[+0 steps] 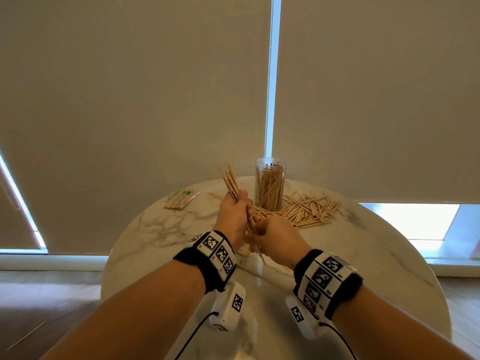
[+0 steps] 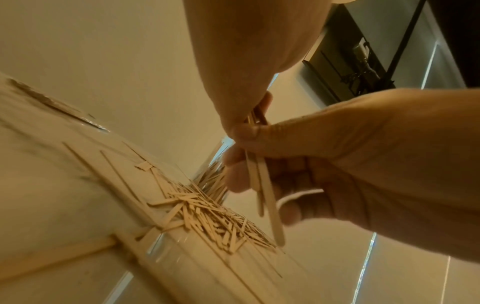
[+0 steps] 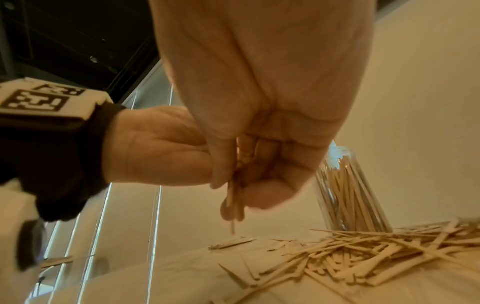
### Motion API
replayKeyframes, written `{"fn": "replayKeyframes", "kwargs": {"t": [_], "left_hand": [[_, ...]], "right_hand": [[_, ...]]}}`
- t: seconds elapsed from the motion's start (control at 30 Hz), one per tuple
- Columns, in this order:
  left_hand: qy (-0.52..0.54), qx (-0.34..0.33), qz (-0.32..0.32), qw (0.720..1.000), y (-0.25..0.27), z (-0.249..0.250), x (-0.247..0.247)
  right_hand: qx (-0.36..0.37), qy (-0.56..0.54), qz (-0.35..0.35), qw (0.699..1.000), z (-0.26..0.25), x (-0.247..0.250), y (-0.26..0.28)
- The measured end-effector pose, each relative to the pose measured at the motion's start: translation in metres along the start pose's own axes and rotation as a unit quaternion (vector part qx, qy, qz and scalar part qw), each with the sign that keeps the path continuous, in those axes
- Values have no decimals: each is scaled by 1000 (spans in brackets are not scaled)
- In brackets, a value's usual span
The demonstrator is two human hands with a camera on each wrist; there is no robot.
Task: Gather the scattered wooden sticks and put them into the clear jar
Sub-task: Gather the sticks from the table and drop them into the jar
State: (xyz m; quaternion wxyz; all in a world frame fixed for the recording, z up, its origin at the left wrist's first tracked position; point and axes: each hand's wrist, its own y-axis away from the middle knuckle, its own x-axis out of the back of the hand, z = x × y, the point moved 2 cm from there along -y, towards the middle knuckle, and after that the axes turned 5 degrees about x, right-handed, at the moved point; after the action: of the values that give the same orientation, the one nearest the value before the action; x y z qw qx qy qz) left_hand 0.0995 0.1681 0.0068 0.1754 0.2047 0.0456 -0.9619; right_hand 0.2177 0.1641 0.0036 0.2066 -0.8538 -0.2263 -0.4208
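Fingers of my left hand wrap tight round a bundle of wooden sticks, tilted so its upper ends fan up and away from me toward the left of the clear jar; I hold it off the counter so the lower ends hang free for squaring up. Farther left, near the counter's edge, a small packet of sticks lies flat, out of my way. Just right of my left hand, my right hand pinches the lower ends of the same bundle, fingers curled together on them, which I judge is to align them before they go in. Behind both hands the jar stands upright, already well filled with sticks on end. To its right and in front, the loose pile of sticks sprawls across the counter, touching the jar's base, still to be gathered.
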Motion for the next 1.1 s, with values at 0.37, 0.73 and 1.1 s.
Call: {"fn": "replayKeyframes", "kwargs": {"t": [0.37,0.73,1.1], "left_hand": [[-74,-7,-58,996,6,0,-3],[-294,11,-202,934,34,-8,2],[-284,46,-215,933,32,-11,-8]], "right_hand": [[-67,-73,-105,990,1,3,4],[29,-198,194,960,-20,104,-40],[71,-59,22,995,-21,77,-26]]}}
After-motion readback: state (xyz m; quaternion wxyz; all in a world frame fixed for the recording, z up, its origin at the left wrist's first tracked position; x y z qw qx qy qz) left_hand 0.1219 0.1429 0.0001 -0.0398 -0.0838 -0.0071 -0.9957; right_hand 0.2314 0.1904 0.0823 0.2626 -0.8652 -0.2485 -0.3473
